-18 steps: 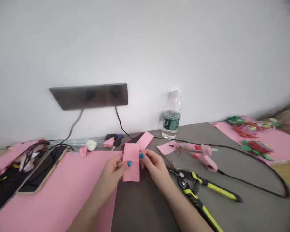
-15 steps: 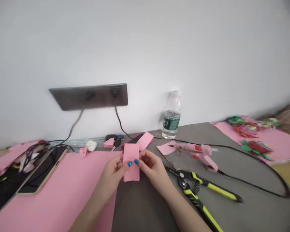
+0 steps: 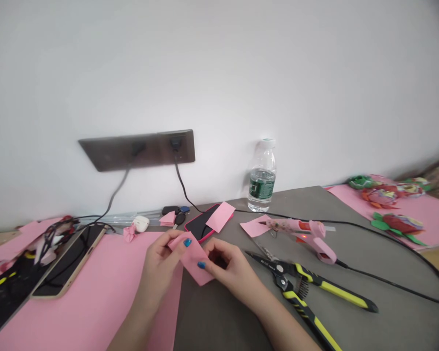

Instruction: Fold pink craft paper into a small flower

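Between my two hands is a small rectangle of pink paper point(image 3: 194, 261), tilted so that its upper end leans left. My left hand point(image 3: 163, 263) pinches it near the upper left end, thumb on the front face. The thumb of my right hand point(image 3: 229, 265) presses on its lower right part, with the fingers curled behind. Just beyond lies a red-edged phone point(image 3: 198, 227) with a loose pink slip point(image 3: 221, 217) across it. Another pink piece point(image 3: 253, 226) sits under the nozzle of a pink glue gun point(image 3: 300, 230).
Wire strippers point(image 3: 283, 273) with yellow-black handles lie open on the right. A water bottle point(image 3: 262, 178) stands by the wall. A large pink sheet point(image 3: 95, 287) and a phone point(image 3: 69, 263) are at left. Paper flowers point(image 3: 400, 224) rest far right. The glue gun's cord point(image 3: 398, 231) loops across.
The pink paper has turned from upright to slanted, its lower end swinging right. My left hand has moved up along it to the upper end. The view has shifted slightly.
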Tool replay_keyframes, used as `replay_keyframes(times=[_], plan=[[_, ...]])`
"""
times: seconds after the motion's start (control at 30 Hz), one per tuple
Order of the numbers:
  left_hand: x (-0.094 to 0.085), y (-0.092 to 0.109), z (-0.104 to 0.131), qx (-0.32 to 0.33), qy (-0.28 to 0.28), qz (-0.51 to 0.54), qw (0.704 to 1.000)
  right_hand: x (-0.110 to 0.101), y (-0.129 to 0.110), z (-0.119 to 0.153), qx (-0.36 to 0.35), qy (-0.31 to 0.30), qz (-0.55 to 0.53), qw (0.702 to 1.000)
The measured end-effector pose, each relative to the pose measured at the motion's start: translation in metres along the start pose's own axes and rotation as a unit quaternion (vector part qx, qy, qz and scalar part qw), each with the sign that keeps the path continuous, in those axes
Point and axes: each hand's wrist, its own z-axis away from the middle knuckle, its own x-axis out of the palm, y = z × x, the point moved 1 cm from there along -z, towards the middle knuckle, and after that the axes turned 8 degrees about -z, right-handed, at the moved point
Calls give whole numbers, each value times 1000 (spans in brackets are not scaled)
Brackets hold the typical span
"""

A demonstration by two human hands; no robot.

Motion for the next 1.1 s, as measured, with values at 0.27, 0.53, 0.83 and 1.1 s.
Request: replay_keyframes(times=[0.27,0.53,0.83,1.1], plan=[[6,4,2,-4,-8,-22,1000,-17,8,-4,-11,171,-174,970],[4,4,5,-3,29,-35,999,-12,4,-3,-7,141,-193,971],[4,6,5,15,49,-38,998,-15,4,-4,-5,156,-194,969],[3,6,4,6,54,-45,998,-14,2,-4,3,167,-179,970]])
